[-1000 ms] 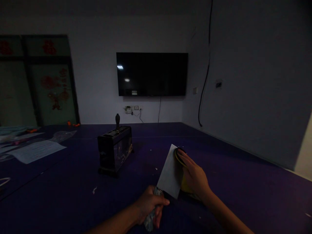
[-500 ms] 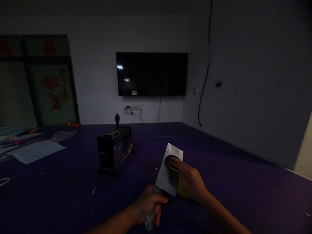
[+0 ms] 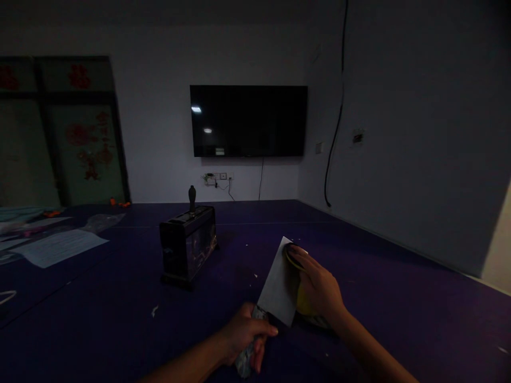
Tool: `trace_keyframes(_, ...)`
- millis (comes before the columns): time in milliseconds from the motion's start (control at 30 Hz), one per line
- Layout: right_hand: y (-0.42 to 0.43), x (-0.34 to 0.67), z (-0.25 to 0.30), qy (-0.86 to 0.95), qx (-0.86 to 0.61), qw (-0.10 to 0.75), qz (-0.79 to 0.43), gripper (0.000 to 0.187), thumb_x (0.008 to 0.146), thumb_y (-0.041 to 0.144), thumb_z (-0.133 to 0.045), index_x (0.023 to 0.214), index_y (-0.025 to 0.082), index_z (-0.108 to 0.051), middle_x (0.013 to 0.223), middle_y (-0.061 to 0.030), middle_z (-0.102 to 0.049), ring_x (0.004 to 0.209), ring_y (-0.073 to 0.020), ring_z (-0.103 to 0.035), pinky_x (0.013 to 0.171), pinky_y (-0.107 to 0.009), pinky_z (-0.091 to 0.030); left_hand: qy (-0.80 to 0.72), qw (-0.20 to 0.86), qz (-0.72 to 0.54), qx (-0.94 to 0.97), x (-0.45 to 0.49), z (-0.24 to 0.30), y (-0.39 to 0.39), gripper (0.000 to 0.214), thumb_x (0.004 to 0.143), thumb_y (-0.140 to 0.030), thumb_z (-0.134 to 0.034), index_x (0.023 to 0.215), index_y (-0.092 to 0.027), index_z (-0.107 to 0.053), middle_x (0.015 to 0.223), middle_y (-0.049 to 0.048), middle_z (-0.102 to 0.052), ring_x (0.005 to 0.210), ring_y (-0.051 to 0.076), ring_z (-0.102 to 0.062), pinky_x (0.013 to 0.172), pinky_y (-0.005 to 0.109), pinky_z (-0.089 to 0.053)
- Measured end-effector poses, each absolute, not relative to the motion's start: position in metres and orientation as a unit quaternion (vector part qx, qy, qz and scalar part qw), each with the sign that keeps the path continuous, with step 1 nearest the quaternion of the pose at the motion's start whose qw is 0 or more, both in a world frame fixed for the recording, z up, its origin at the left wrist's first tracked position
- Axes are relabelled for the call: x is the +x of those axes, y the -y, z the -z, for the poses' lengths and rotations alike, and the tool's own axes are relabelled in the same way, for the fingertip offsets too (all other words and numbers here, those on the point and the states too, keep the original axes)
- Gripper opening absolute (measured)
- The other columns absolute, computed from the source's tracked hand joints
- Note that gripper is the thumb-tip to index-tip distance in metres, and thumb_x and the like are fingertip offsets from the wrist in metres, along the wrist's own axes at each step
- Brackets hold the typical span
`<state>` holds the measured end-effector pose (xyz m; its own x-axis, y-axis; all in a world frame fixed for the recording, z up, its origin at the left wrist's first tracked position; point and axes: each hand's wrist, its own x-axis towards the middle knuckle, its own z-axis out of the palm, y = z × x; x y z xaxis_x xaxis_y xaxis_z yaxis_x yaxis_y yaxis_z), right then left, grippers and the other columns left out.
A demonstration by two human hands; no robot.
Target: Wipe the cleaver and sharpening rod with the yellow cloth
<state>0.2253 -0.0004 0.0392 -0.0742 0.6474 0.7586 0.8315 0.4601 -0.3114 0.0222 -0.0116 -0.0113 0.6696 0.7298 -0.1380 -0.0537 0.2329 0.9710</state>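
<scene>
My left hand (image 3: 243,332) is closed around the grey, patterned handle (image 3: 244,365) of a cleaver. The broad pale blade (image 3: 276,290) points up and away from me, tilted to the right. My right hand (image 3: 322,290) is closed over a soft-looking black-and-yellow pad (image 3: 304,302) and presses it against the blade's upper right part. The fingers cover much of the pad, so its exact kind is unclear. Left of the blade stands a black box (image 3: 173,250) like a knife block, with a dark handle (image 3: 192,199) sticking up from its top.
The purple tabletop (image 3: 120,324) carries small white scraps (image 3: 154,310). Paper sheets (image 3: 59,247) and clear plastic (image 3: 104,221) lie at the left. A television (image 3: 249,121) hangs on the back wall, and a black cable (image 3: 339,114) runs down the right wall.
My right hand has moved a little up and right with the pad, towards the blade's right edge. The blade has swung slightly right. My left hand keeps its grip.
</scene>
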Motion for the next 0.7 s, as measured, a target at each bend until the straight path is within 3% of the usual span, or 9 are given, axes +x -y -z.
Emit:
trace_keyframes(233, -0.003, 0.227, -0.036, 0.74, -0.481, 0.463, 0.084, 0.051, 0.071, 0.006, -0.036, 0.117, 0.021, -0.054, 0.127, -0.0036, -0.05, 0.115, -0.0201, -0.047, 0.097, -0.039, -0.039, -0.301, 0.726, -0.279, 0.552, 0.023, 0.008, 0.013, 0.035, 0.054, -0.03, -0.059, 0.032, -0.016, -0.036, 0.025, -0.0033, -0.032, 0.021, 0.013, -0.04, 0.021, 0.018, -0.025)
trace_keyframes(500, 0.011, 0.207, -0.036, 0.826, -0.409, 0.387, 0.033, 0.054, 0.068, 0.003, -0.034, 0.115, 0.021, -0.056, 0.125, -0.002, -0.052, 0.112, -0.0166, -0.05, 0.093, -0.033, -0.044, -0.336, 0.71, -0.282, 0.551, 0.023, 0.007, 0.013, 0.034, 0.056, -0.034, -0.057, 0.034, -0.017, -0.037, 0.024, -0.0035, -0.031, 0.022, 0.013, -0.042, 0.024, 0.017, -0.022)
trace_keyframes(700, 0.01, 0.21, -0.037, 0.805, -0.438, 0.395, 0.059, 0.05, 0.074, 0.005, -0.034, 0.116, 0.023, -0.054, 0.128, -0.0003, -0.049, 0.111, -0.016, -0.051, 0.091, -0.031, -0.045, -0.33, 0.713, -0.276, 0.554, 0.024, 0.007, 0.012, 0.03, 0.054, -0.033, -0.056, 0.035, -0.016, -0.04, 0.024, -0.0034, -0.032, 0.023, 0.013, -0.042, 0.023, 0.017, -0.023)
